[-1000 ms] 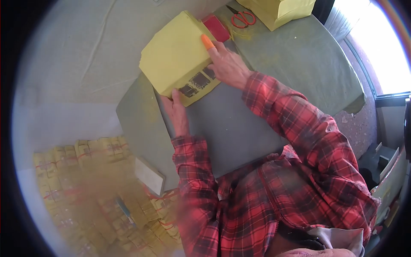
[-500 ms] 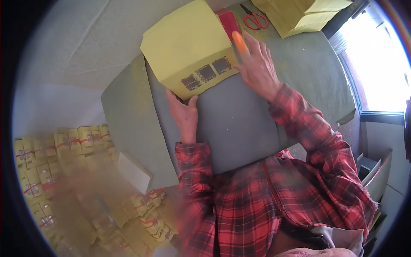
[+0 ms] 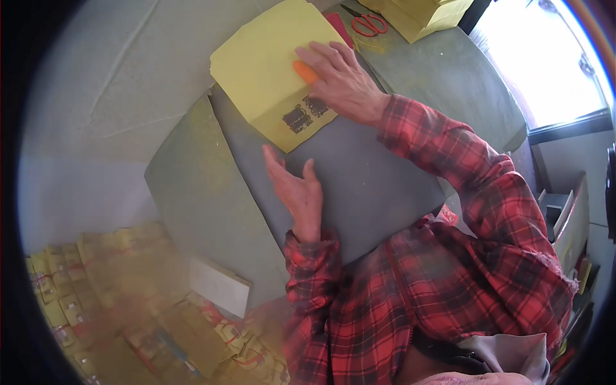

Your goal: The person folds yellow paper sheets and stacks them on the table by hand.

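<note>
A stack or sheet of yellow paper (image 3: 266,61) with dark square printed marks along its near edge lies on a grey mat (image 3: 359,173). My right hand (image 3: 343,83) rests flat across the paper's right part, fingers stretched out, covering some of the print. One of its digits wears an orange finger cover (image 3: 306,72). Just below the paper's near corner, my left hand (image 3: 297,196) is open, thumb and fingers apart with nothing between them. Its fingertips are close to the paper edge; whether they touch it I cannot tell.
Red-handled scissors (image 3: 369,24) lie beyond the paper, beside a red object (image 3: 339,29) partly hidden by it. A folded yellow paper stack (image 3: 420,16) stands at the far right. Many tied yellow bundles (image 3: 70,276) and a white box (image 3: 219,287) are at lower left.
My right hand has moved left from the paper's right edge onto its surface. The left hand has let go of the near corner and drawn back toward me.
</note>
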`<state>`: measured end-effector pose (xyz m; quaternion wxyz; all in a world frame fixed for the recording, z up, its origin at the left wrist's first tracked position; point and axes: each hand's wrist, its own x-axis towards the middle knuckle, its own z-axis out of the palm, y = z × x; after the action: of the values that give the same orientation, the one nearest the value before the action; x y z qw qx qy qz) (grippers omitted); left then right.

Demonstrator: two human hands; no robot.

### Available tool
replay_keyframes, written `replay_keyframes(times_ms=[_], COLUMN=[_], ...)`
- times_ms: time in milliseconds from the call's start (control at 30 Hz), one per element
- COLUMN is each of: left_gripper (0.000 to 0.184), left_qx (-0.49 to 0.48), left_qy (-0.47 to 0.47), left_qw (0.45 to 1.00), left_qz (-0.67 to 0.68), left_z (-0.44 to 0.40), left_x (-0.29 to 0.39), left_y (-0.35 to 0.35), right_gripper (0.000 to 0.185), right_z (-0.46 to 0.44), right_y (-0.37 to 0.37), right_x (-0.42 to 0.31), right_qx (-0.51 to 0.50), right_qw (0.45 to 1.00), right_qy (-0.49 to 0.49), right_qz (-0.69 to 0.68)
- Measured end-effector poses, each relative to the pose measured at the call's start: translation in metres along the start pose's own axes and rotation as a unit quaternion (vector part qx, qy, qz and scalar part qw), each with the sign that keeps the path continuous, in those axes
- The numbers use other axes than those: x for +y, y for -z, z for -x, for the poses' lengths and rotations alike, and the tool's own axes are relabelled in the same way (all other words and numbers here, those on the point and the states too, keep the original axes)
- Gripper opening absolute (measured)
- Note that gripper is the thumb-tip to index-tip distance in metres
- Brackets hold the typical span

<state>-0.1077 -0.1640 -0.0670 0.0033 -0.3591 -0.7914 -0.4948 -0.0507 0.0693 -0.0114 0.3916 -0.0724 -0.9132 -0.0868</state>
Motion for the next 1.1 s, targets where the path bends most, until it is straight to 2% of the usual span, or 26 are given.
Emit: replay_keyframes(times_ms=[67,200,367,500,533,600,667,700,800,900,933,1000,1100], left_gripper=[0.09,0.088,0.084,0.073,0.073,0.068,0.062,0.062,0.06,0.06,0.06,0.062,0.066], left_qx=[0.006,0.017,0.022,-0.021,-0.021,-0.085,-0.145,-0.143,-0.147,-0.146,-0.144,-0.138,-0.122], left_qy=[-0.002,-0.032,-0.043,-0.105,-0.102,-0.082,-0.067,-0.07,-0.064,-0.061,-0.059,-0.057,-0.049], left_qw=[1.0,0.999,0.996,0.984,0.984,0.982,0.974,0.974,0.975,0.976,0.977,0.979,0.984], left_qz=[0.002,-0.008,-0.077,-0.142,-0.141,-0.151,-0.16,-0.161,-0.153,-0.149,-0.146,-0.139,-0.12], left_z=[0.012,0.026,0.011,0.012,0.015,0.032,0.044,0.045,0.048,0.051,0.049,0.046,0.041], left_x=[0.009,0.029,0.034,0.037,0.032,0.017,0.002,0.0,-0.004,-0.008,-0.009,-0.01,-0.007], left_y=[0.005,0.02,0.02,0.019,0.019,0.01,0.003,0.002,0.002,0.001,0.0,-0.002,-0.004], right_gripper=[0.04,0.035,0.029,0.038,0.038,0.042,0.046,0.046,0.053,0.055,0.055,0.053,0.048], right_z=[0.011,0.04,0.058,0.083,0.081,0.069,0.058,0.057,0.056,0.024,0.01,-0.013,-0.023], right_y=[0.004,0.025,0.016,0.027,0.029,0.042,0.049,0.048,0.04,0.024,0.01,-0.016,-0.051], right_x=[0.004,-0.002,-0.002,-0.015,-0.019,-0.023,-0.026,-0.027,-0.028,-0.027,-0.025,-0.014,0.011], right_qx=[0.007,-0.002,-0.079,-0.247,-0.249,-0.415,-0.563,-0.561,-0.371,-0.195,-0.192,-0.075,-0.042], right_qw=[0.998,0.998,0.992,0.954,0.954,0.897,0.816,0.817,0.914,0.972,0.972,0.997,0.999], right_qy=[0.047,0.057,0.048,0.065,0.066,0.062,0.057,0.057,0.031,0.014,0.014,0.025,0.026], right_qz=[0.029,-0.028,-0.088,-0.155,-0.156,-0.142,-0.12,-0.118,-0.161,-0.133,-0.132,-0.006,-0.018])
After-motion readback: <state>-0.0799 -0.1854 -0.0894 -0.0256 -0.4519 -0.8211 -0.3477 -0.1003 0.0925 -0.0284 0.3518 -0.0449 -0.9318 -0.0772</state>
